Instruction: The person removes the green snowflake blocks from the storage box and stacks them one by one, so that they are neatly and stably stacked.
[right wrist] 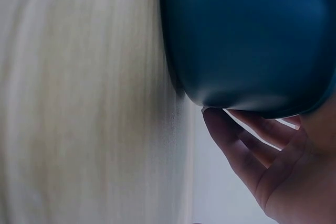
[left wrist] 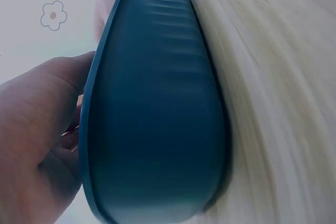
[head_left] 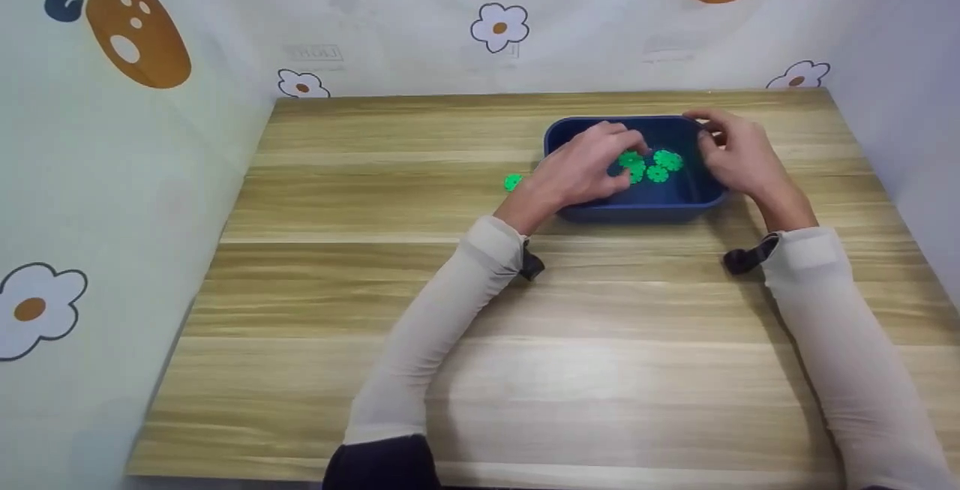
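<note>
A dark blue rectangular plastic basin (head_left: 637,213) stands toward the back right of the table, holding several small bright green flower-shaped plastic discs (head_left: 658,173). My left hand (head_left: 581,166) reaches over the basin's left and front rim, thumb and bent fingers apart above the discs; its fingertips are partly hidden. At the right end, my right hand (head_left: 744,156) grips the basin's rim, fingers against the outer wall in the right wrist view. One more green disc (head_left: 513,181) lies on the table just left of the basin, beside my left wrist.
The wood-grain table (head_left: 337,287) is bounded by a pale printed sheet (head_left: 405,32) at the back and at both sides. Black wrist straps (head_left: 531,262) sit below both hands, over light sleeves (head_left: 442,325).
</note>
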`<control>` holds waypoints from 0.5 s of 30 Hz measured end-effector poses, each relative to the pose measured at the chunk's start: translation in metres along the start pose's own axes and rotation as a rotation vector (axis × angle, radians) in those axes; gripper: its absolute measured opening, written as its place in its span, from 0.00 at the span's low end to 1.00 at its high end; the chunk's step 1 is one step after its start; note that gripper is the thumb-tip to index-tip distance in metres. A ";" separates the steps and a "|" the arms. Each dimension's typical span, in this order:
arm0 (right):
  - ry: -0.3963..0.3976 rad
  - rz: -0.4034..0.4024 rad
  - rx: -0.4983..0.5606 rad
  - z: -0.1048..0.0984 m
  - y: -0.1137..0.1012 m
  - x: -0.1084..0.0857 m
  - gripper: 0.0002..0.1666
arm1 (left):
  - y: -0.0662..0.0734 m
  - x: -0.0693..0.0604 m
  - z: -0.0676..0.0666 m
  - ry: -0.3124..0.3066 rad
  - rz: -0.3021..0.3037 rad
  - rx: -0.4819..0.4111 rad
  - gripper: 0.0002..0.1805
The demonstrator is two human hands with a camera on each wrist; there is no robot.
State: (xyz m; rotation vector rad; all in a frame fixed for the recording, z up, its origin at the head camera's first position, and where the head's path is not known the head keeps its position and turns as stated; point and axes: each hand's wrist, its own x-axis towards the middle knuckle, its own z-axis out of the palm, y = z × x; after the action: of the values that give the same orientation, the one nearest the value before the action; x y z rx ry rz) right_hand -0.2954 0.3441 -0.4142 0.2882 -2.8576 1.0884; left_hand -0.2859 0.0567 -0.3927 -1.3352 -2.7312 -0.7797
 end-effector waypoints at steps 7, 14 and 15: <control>-0.010 0.007 0.007 0.001 -0.002 0.001 0.27 | -0.007 -0.019 -0.008 0.035 -0.005 0.010 0.18; 0.002 -0.011 0.014 0.000 -0.001 0.000 0.26 | -0.018 -0.037 -0.015 0.066 -0.025 -0.032 0.18; 0.004 -0.011 0.010 0.000 -0.001 0.000 0.26 | -0.020 -0.039 -0.016 0.072 -0.026 -0.041 0.18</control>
State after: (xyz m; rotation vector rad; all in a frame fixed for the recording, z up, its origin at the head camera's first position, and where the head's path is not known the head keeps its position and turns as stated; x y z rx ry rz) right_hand -0.2948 0.3435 -0.4134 0.3016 -2.8441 1.1008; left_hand -0.2789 0.0106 -0.3952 -1.2551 -2.6973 -0.8720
